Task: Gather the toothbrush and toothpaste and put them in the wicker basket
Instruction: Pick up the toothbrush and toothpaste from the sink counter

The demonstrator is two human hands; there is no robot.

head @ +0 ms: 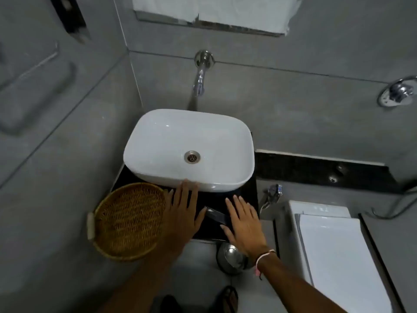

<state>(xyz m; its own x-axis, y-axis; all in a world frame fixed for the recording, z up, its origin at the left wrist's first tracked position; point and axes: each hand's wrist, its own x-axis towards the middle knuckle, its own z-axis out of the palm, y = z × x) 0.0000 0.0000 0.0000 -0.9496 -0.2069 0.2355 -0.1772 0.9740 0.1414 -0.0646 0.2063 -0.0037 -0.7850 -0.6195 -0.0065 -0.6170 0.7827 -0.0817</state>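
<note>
Head view of a grey-tiled bathroom. A closed white toilet (338, 256) stands at the right. A white basin (158, 141) sits on a black counter (246, 195) beneath a wall tap (199, 77). A round wicker basket (128, 222), with nothing visible inside, rests on the counter's left edge, just beside the basin. The left hand (182, 213) lies flat with fingers spread and unclenched, between basket and basin, grasping nothing. The right hand (243, 220) is likewise flat and released. Between the hands lies a dark, blurred strip (215, 215), touching the right hand's thumb; whether it is the toothbrush or toothpaste cannot be told.
</note>
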